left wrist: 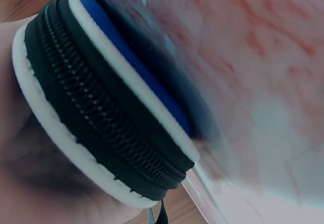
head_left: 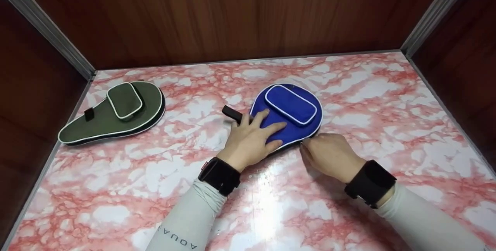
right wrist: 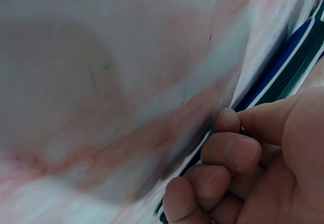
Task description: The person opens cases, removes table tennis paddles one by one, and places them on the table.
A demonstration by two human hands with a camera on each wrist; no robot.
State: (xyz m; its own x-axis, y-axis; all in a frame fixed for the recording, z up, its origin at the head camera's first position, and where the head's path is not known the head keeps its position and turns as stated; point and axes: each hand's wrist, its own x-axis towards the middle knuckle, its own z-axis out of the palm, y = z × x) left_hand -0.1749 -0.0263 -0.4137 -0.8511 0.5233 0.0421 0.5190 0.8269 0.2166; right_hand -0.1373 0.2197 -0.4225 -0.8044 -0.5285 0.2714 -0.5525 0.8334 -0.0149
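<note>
A blue padded paddle case (head_left: pixel 292 129) with white piping and a raised pocket (head_left: pixel 291 104) lies on the table. My left hand (head_left: pixel 250 138) rests on its lower left part, fingers spread over the fabric. Its black zipper (left wrist: pixel 104 105) runs closed along the side in the left wrist view. At the case's lower right edge, my right hand (head_left: pixel 329 154) pinches the zipper pull (right wrist: pixel 243 130) between thumb and curled fingers; most of the pull is hidden. A black strap (head_left: pixel 231 114) sticks out to the left of the left hand.
An olive-green paddle case (head_left: pixel 151 105) with white piping and a small pocket lies at the left of the table. The red-and-white marbled tabletop (head_left: pixel 186 158) is bounded by dark wood panels (head_left: pixel 232 14) at the back and both sides.
</note>
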